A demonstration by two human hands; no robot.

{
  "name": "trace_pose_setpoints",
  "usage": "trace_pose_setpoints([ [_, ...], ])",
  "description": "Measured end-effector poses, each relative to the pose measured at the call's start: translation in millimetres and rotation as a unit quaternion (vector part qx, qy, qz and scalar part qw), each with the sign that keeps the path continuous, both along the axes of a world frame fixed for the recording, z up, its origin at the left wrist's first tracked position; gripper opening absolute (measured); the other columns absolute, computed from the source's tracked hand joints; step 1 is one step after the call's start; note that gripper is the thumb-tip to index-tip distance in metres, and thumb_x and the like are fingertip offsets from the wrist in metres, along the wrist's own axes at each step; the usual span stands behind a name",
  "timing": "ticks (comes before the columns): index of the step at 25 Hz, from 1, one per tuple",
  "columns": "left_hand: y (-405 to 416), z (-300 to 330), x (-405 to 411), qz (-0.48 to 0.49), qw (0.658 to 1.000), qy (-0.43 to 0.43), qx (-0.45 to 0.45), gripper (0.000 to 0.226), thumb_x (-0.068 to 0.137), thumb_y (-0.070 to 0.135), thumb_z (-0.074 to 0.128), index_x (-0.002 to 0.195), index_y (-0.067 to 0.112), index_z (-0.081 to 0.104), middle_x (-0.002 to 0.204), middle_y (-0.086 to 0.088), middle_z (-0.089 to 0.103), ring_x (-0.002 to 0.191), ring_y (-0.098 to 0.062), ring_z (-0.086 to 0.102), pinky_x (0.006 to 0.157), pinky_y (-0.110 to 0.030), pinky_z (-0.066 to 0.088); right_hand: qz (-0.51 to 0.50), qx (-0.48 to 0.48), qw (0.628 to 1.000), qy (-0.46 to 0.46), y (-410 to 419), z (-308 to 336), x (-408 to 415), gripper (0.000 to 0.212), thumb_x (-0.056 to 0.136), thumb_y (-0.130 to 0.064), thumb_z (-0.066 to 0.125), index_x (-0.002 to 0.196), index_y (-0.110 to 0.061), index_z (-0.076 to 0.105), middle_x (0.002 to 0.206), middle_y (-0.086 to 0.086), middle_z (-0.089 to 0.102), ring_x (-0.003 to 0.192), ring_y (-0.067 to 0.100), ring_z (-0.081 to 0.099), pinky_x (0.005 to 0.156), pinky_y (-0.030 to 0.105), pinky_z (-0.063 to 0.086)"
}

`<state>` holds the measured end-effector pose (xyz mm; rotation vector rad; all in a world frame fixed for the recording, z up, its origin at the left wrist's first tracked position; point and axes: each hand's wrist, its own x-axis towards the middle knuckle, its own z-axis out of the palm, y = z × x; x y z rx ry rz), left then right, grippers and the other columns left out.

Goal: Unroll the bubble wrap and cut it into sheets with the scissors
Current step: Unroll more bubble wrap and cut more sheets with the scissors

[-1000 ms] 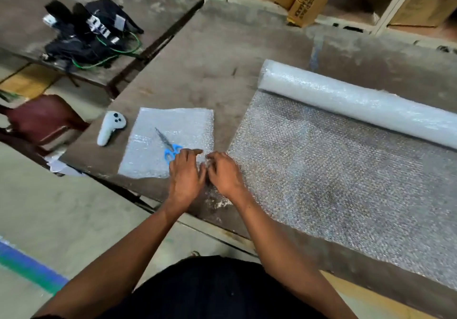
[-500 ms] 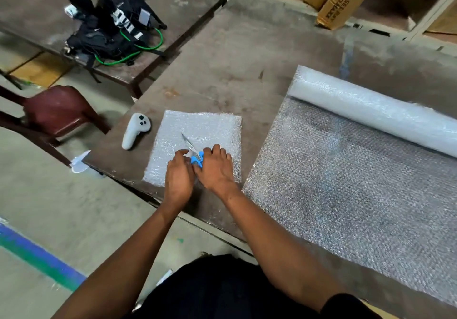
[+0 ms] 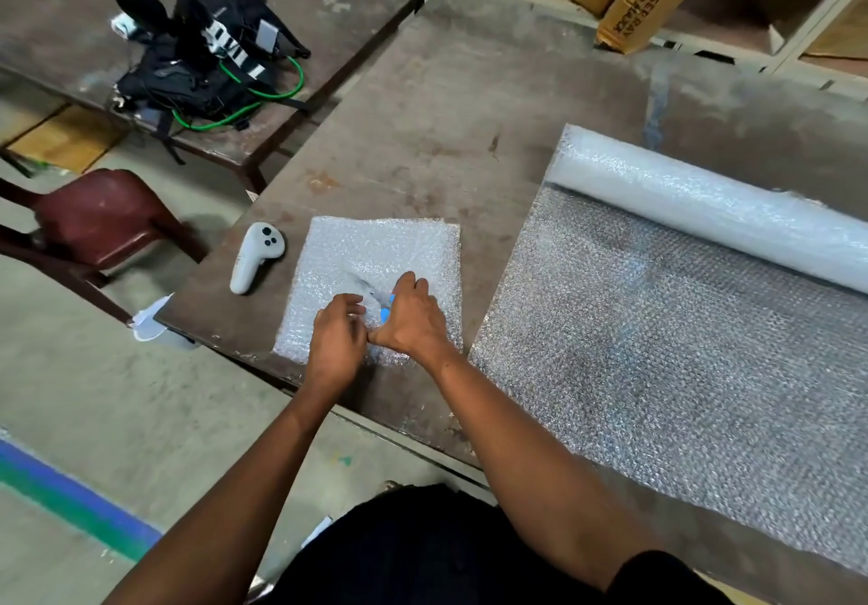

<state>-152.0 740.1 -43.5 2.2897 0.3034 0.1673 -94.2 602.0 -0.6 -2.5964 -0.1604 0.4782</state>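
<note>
Your right hand (image 3: 413,320) lies over the blue-handled steel scissors (image 3: 383,306) on the small cut sheet of clear bubble wrap (image 3: 399,247); whether its fingers grip the handles I cannot tell. Your left hand (image 3: 336,346) hovers beside it, fingers loosely curled, holding nothing. Get thumb and fingers through the loops before lifting, blades away from you. The long translucent bubble wrap roll (image 3: 704,210) lies part-unrolled on the worn brown wooden table (image 3: 469,111); a white handheld controller (image 3: 256,257) sits nearby.

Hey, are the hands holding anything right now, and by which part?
The right hand covers the scissors at their blue handles; whether it grips them cannot be told. The left hand appears to hold nothing.
</note>
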Motion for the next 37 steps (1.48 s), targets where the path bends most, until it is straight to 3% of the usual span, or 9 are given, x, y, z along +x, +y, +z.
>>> trace_pose_setpoints([
  [6, -29, 6, 2, -0.027, 0.988, -0.023, 0.152, 0.038, 0.097, 0.035, 0.072, 0.13, 0.018, 0.064, 0.121, -0.012, 0.058, 0.112, -0.032, 0.052, 0.095, -0.049, 0.044, -0.208, 0.098, 0.973, -0.032, -49, 9, -3, 0.068, 0.081, -0.059, 0.073, 0.131, -0.015, 0.058, 0.124, 0.01, 0.058, 0.111, 0.031, 0.06, 0.088, 0.038, 0.049],
  [9, -60, 9, 6, -0.218, 0.964, -0.075, 0.132, 0.04, 0.093, 0.057, 0.07, 0.12, 0.028, 0.07, 0.115, -0.001, 0.059, 0.106, -0.023, 0.054, 0.092, -0.044, 0.047, -0.268, 0.193, 0.943, 0.042, -79, 7, 9, 0.055, 0.097, -0.049, 0.052, 0.135, -0.01, 0.061, 0.128, 0.016, 0.059, 0.115, 0.035, 0.06, 0.095, 0.044, 0.047],
  [11, -78, 9, 8, -0.297, 0.942, -0.045, 0.15, 0.053, 0.082, 0.072, 0.073, 0.115, 0.032, 0.073, 0.11, 0.003, 0.062, 0.105, -0.021, 0.057, 0.091, -0.041, 0.047, -0.313, 0.288, 0.901, 0.087, -98, 3, 9, 0.044, 0.093, -0.047, 0.049, 0.116, -0.014, 0.066, 0.106, 0.014, 0.069, 0.099, 0.036, 0.066, 0.085, 0.046, 0.052],
  [14, -90, 7, 9, -0.292, 0.937, -0.004, 0.194, 0.06, 0.076, 0.072, 0.079, 0.118, 0.03, 0.07, 0.111, 0.002, 0.064, 0.106, -0.021, 0.057, 0.092, -0.041, 0.047, -0.298, 0.362, 0.872, 0.143, -121, 7, 1, 0.012, 0.105, -0.018, 0.048, 0.096, -0.018, 0.057, 0.081, 0.004, 0.062, 0.076, 0.024, 0.06, 0.072, 0.038, 0.05],
  [20, -86, 1, 13, -0.231, 0.969, -0.027, 0.08, 0.012, 0.091, 0.037, 0.08, 0.097, 0.027, 0.075, 0.095, 0.007, 0.066, 0.092, -0.014, 0.056, 0.087, -0.042, 0.051, -0.233, 0.373, 0.882, 0.167, -140, -1, -5, 0.022, 0.108, -0.005, 0.049, 0.091, -0.017, 0.056, 0.084, 0.004, 0.061, 0.073, 0.016, 0.056, 0.07, 0.034, 0.05],
  [25, -83, 11, 11, -0.152, 0.981, 0.064, -0.106, 0.017, 0.087, 0.036, 0.087, 0.086, 0.023, 0.076, 0.084, 0.011, 0.077, 0.077, -0.007, 0.072, 0.074, -0.028, 0.055, -0.2, 0.369, 0.89, 0.177, -140, 0, -8, 0.022, 0.101, -0.005, 0.056, 0.09, -0.015, 0.072, 0.069, -0.004, 0.066, 0.056, 0.008, 0.05, 0.052, 0.026, 0.037],
  [28, -74, 10, 14, -0.117, 0.968, 0.079, -0.205, 0.021, 0.087, 0.034, 0.087, 0.087, 0.018, 0.074, 0.087, 0.003, 0.079, 0.085, -0.019, 0.076, 0.08, -0.037, 0.057, -0.206, 0.351, 0.89, 0.207, -138, 0, -14, 0.015, 0.101, -0.019, 0.065, 0.099, -0.015, 0.079, 0.08, -0.002, 0.074, 0.054, 0.007, 0.052, 0.05, 0.025, 0.037],
  [33, -69, 14, 20, -0.059, 0.952, 0.089, -0.287, 0.027, 0.089, 0.026, 0.085, 0.094, 0.005, 0.07, 0.082, -0.002, 0.078, 0.069, -0.009, 0.069, 0.067, -0.029, 0.053, -0.245, 0.397, 0.853, 0.233, -115, -5, -27, 0.015, 0.096, -0.015, 0.078, 0.109, -0.007, 0.076, 0.089, 0.006, 0.077, 0.058, 0.011, 0.057, 0.048, 0.026, 0.042],
  [37, -63, 19, 21, -0.058, 0.935, 0.094, -0.336, 0.014, 0.095, 0.011, 0.078, 0.107, 0.015, 0.071, 0.088, 0.001, 0.081, 0.079, -0.008, 0.073, 0.071, -0.026, 0.055, -0.29, 0.4, 0.85, 0.18, -98, -5, -32, 0.02, 0.091, -0.011, 0.084, 0.108, -0.012, 0.075, 0.081, -0.001, 0.07, 0.059, 0.006, 0.055, 0.046, 0.019, 0.04],
])
